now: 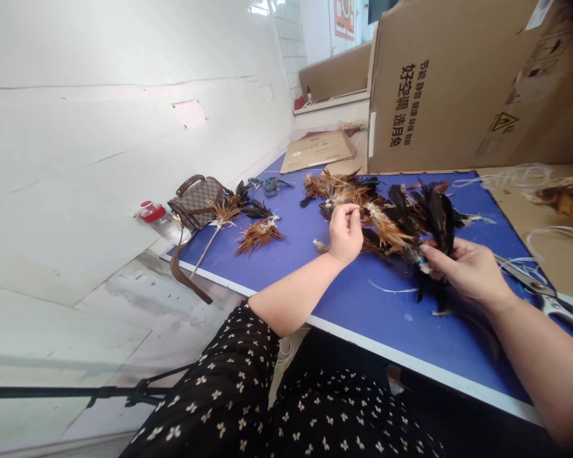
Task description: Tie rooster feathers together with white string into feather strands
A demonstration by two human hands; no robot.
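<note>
My right hand [475, 273] grips a bunch of black feathers [437, 213], its thumb pressed on the pale quill ends where a bit of blue shows. My left hand [346, 235] is closed in a pinch to the left of that bunch. What its fingertips hold is too small to make out. Brown feathers [386, 229] with pale fluffy bases lie between the two hands. Behind them spreads a loose pile of brown and black feathers [337, 187]. Farther left on the blue table [296, 267] rests a small feather bundle [260, 234].
Scissors [549, 299] lie by my right wrist, near white strips [530, 175]. A large cardboard box [439, 89] stands at the back right. A patterned handbag [195, 203], a red-lidded bottle [160, 219] and a feathered stick [207, 248] are at the left end.
</note>
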